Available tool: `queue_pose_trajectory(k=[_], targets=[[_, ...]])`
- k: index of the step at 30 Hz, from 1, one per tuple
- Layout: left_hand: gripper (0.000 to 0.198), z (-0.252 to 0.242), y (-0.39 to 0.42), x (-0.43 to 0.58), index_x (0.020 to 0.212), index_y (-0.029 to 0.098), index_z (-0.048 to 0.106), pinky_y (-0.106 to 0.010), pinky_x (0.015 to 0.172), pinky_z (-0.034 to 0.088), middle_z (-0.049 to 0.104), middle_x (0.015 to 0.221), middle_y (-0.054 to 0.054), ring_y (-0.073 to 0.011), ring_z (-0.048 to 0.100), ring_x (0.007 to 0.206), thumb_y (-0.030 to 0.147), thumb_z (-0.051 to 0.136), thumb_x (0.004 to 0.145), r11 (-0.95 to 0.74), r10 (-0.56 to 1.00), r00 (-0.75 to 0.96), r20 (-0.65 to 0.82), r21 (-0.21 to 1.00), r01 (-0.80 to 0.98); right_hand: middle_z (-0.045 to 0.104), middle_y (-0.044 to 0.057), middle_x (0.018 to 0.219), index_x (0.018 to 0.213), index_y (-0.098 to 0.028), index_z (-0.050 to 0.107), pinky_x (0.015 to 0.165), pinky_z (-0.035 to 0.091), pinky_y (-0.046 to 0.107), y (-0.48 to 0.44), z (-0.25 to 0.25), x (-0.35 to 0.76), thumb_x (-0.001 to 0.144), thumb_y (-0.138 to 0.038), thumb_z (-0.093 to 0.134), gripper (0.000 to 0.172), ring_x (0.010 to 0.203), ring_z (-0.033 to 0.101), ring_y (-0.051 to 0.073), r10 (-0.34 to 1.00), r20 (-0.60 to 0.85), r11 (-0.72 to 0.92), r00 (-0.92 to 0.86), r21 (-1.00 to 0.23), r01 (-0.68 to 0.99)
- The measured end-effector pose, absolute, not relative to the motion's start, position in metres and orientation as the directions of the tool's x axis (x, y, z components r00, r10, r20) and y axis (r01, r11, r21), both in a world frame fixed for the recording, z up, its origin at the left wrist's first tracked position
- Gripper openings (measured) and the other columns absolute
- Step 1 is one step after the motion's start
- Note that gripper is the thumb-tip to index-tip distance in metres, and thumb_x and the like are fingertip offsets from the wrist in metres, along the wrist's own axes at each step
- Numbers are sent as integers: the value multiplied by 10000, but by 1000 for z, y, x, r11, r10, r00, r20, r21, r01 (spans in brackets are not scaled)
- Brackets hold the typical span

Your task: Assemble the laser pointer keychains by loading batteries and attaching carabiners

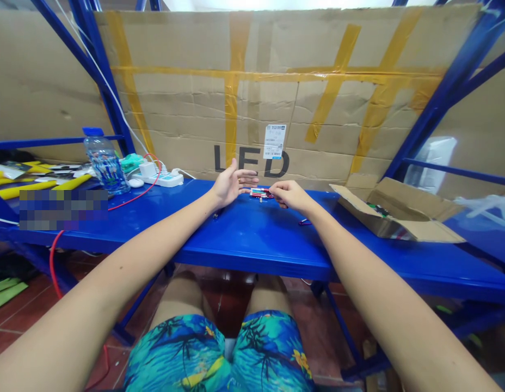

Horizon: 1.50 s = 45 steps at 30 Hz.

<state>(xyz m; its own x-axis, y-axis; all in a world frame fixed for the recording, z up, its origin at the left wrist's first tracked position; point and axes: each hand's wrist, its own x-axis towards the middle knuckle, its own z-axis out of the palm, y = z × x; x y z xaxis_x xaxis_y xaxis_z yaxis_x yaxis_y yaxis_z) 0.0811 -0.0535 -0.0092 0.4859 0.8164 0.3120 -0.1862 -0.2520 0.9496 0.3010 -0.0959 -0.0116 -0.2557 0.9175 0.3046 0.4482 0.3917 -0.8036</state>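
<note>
At the middle of the blue table (252,234), several small shiny pieces (260,193) in red, teal and silver lie side by side. Their exact kind is too small to tell. My left hand (235,181) is to the left of them, palm turned inward, fingers stretched out and holding nothing. At their right end is my right hand (288,195), its thumb and fingers pinched together; whatever is between the fingertips is hidden. A small purple piece (305,222) lies partly behind my right forearm. A small dark bit (215,216) sits near my left wrist.
An open cardboard box (403,218) stands on the right. To the left are a water bottle (105,163), a white power strip (165,178), a red cable (134,196) and yellow-black packages (28,188). A large taped cardboard sheet (187,120) rises behind the table.
</note>
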Motion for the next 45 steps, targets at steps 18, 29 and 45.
queue_pose_trajectory(k=[18, 29, 45], targets=[[345, -18, -8, 41, 867, 149, 679, -347, 829, 474, 723, 897, -94, -204, 645, 857, 400, 460, 957, -609, 791, 320, 521, 616, 500, 745, 132, 1002, 1154, -128, 725, 762, 494, 308, 7, -31, 349, 846, -119, 585, 339, 856, 659, 221, 973, 233, 118, -9, -460, 880], [341, -18, -1, 29, 842, 197, 684, -381, 889, 465, 732, 958, -82, -244, 645, 946, 392, 426, 950, -586, 795, 361, 487, 462, 665, 755, 112, 1136, 1227, -156, 730, 815, 497, 288, 67, -31, 325, 931, -180, 560, 342, 969, 678, 227, 977, 138, 205, -160, -432, 878], [351, -15, 8, 19, 881, 188, 693, -376, 933, 465, 734, 1002, -86, -242, 650, 989, 384, 411, 954, -550, 822, 349, 451, 469, 691, 771, 97, 1079, 1107, -138, 783, 810, 519, 276, 73, -26, 312, 838, -62, 547, 366, 934, 699, 208, 937, 114, 339, -331, -529, 778]])
